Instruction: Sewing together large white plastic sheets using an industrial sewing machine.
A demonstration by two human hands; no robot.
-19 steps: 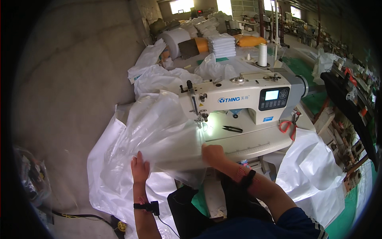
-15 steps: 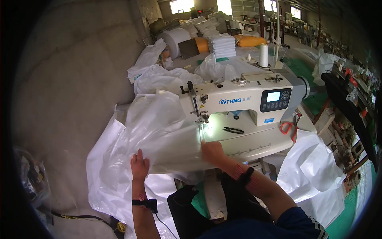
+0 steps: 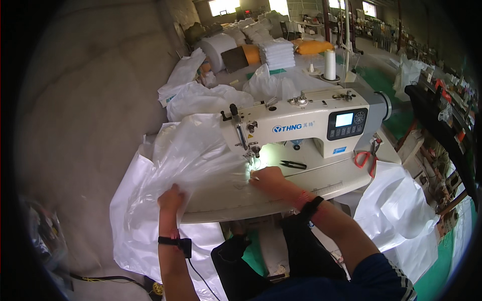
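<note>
A large white plastic sheet (image 3: 193, 143), translucent in places, drapes over the left side of the sewing machine's bed and hangs off the table. My right hand (image 3: 267, 179) is closed in a pinch on the sheet's edge, just in front of the lit needle area of the sewing machine (image 3: 296, 123). Over at the table's left edge, my left hand (image 3: 171, 198) is closed on the same sheet, its fingers slightly blurred. Black thread snips (image 3: 293, 164) lie on the bed right of the needle. Beyond them rest red-handled scissors (image 3: 362, 159).
A white thread cone (image 3: 329, 65) stands behind the machine. More white sheeting (image 3: 389, 200) hangs off the table's right side. At the back are stacked white bags (image 3: 277, 53), a big white roll (image 3: 217, 50) and orange bundles (image 3: 314, 47). A bare wall (image 3: 95, 100) rises on the left.
My left hand has gone from spread fingers to closed, shifting slightly left and pulling the sheet that way, baring more of the table front. My right hand moved slightly up toward the needle.
</note>
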